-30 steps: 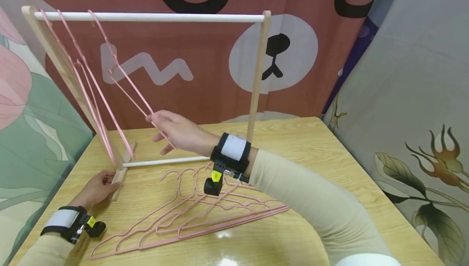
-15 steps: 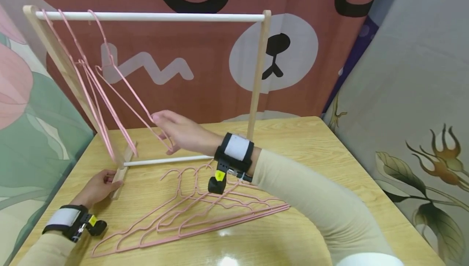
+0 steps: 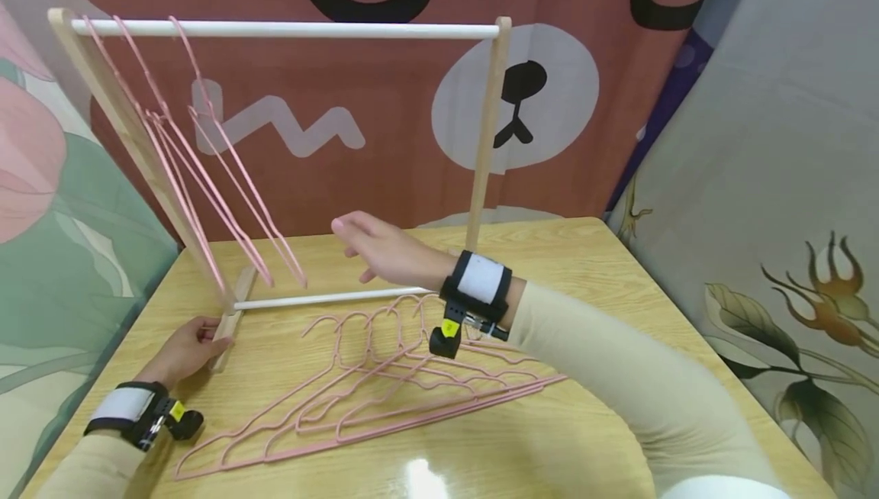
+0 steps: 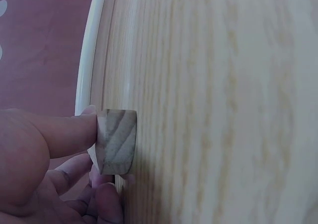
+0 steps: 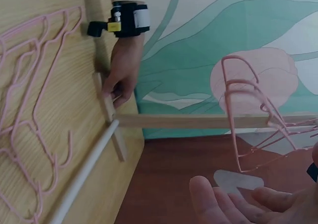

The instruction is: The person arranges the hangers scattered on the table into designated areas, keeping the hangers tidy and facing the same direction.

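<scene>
Right hand [image 3: 394, 251] empty, fingers loose, near hung hangers [image 3: 206, 180] on bar [image 3: 330, 29]; left hand [image 3: 180, 351] pinching foot [image 3: 227, 331] of rack [image 3: 487, 133]. Step apparently hanging-up, partly done; next move likely calls for picking one of loose hangers [image 3: 371, 433] off desk [image 3: 549, 270].

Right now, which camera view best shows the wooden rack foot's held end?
The left wrist view: the wooden rack foot's end is large, its grain clear, gripped by the left hand. The head view shows it smaller, from above; the right wrist view, small and distant.
</scene>
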`<action>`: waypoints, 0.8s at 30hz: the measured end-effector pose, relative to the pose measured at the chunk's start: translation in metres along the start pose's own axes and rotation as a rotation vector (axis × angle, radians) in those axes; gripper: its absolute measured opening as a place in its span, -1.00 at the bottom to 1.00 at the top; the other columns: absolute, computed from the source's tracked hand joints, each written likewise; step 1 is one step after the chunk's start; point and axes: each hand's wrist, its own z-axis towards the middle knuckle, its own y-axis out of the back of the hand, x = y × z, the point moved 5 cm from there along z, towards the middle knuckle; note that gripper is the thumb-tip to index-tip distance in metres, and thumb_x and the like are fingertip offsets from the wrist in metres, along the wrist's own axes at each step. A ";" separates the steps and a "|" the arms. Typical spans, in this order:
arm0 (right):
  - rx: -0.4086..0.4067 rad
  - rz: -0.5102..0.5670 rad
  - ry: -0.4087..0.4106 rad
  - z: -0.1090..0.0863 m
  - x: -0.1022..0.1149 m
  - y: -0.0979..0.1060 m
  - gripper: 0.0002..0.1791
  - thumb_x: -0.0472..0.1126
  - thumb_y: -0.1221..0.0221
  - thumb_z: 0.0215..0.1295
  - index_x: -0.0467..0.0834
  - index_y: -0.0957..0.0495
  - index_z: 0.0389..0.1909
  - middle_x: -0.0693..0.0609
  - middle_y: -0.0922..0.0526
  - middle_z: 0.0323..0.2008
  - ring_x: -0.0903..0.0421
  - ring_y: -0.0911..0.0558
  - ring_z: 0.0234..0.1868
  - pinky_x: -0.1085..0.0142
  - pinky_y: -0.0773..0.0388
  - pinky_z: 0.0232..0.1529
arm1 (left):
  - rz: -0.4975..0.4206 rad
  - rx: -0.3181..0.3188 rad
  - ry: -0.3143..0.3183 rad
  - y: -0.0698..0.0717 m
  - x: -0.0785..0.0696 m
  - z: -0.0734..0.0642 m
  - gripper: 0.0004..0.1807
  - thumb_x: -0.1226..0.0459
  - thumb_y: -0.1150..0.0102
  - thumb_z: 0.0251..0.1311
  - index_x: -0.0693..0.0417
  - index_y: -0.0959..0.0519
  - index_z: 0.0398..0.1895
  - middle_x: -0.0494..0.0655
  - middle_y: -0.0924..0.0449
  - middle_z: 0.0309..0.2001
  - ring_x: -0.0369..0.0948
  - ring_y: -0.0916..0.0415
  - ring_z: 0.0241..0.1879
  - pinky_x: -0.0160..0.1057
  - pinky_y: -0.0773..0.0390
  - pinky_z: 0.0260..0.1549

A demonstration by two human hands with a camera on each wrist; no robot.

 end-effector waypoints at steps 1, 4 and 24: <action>-0.004 -0.012 0.004 -0.002 -0.002 0.002 -0.41 0.14 0.22 0.65 -0.10 -0.20 0.50 -0.02 -0.35 0.41 0.05 -0.48 0.30 0.26 -0.60 -0.02 | -0.001 0.002 -0.003 0.000 -0.001 0.000 -0.45 0.30 -0.10 0.43 0.67 -0.23 0.19 0.41 -0.44 -0.10 0.12 -0.45 -0.13 -0.25 -0.47 -0.32; -0.030 -0.024 0.048 -0.009 -0.008 0.009 -0.48 0.08 0.18 0.66 -0.13 -0.30 0.41 -0.04 -0.50 0.25 0.02 -0.55 0.21 0.23 -0.61 -0.05 | 0.002 0.002 0.002 -0.001 -0.001 0.000 -0.45 0.30 -0.10 0.44 0.67 -0.22 0.20 0.41 -0.44 -0.09 0.12 -0.44 -0.13 -0.25 -0.47 -0.31; -0.041 -0.321 0.133 -0.072 -0.049 0.067 -0.82 -0.28 -0.13 0.49 -0.19 -0.63 -0.01 0.07 -0.68 -0.32 0.05 -0.65 -0.26 0.21 -0.58 -0.23 | 0.000 -0.006 -0.011 0.000 -0.004 -0.002 -0.47 0.33 -0.09 0.44 0.68 -0.22 0.18 0.43 -0.44 -0.09 0.15 -0.46 -0.11 -0.26 -0.47 -0.31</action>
